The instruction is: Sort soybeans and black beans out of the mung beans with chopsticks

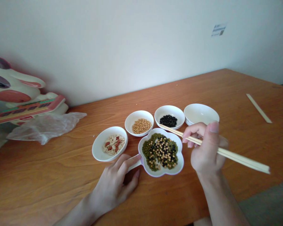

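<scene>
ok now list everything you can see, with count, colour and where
round glossy bowls: 4, white, arc around dish
flat seeds: many, cream and reddish-brown, leftmost bowl
round beans: many, tan, second bowl
small beans: many, black, third bowl
flower-shaped handled dish: 1, white, lilac rim, centre
mixed beans: many, green, tan, black, in dish
slim chopsticks: 2, pale, right hand
flat strip: 1, pale, table's right
cow-shaped toy: 1, cream and pink, left
clear plastic bag: 1, by toy
sticker: 1, white-blue, wall
table: 1, brown wood, below
left hand: 1, dish's handle
right hand: 1, chopsticks
</scene>
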The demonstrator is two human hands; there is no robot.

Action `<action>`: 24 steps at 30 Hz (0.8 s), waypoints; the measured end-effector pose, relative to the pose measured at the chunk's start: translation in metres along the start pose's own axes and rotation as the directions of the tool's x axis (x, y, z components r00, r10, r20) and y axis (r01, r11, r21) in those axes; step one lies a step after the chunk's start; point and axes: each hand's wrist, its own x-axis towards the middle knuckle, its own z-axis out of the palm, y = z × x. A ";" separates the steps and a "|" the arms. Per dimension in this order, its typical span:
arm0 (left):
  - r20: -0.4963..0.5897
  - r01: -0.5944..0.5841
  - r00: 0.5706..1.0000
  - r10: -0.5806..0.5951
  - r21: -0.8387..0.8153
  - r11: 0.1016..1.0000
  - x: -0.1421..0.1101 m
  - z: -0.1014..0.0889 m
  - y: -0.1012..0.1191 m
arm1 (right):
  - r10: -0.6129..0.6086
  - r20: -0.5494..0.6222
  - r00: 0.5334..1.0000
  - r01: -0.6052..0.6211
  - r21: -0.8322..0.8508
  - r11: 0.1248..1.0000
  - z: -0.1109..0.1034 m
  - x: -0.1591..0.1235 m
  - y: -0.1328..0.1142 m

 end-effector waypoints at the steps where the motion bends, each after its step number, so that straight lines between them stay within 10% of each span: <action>1: 0.002 0.002 1.000 -0.002 -0.001 1.000 0.000 0.000 0.000 | -0.007 0.034 0.999 0.007 0.006 1.000 0.000 -0.001 0.001; 9: 0.007 0.009 1.000 -0.008 -0.023 1.000 -0.002 0.001 -0.001 | -0.008 0.507 0.862 0.020 -0.019 1.000 -0.004 -0.005 0.011; 24: 0.003 -0.004 1.000 0.004 -0.032 0.999 -0.001 0.001 -0.001 | -0.008 0.507 0.862 0.059 -0.085 0.995 -0.003 -0.002 0.003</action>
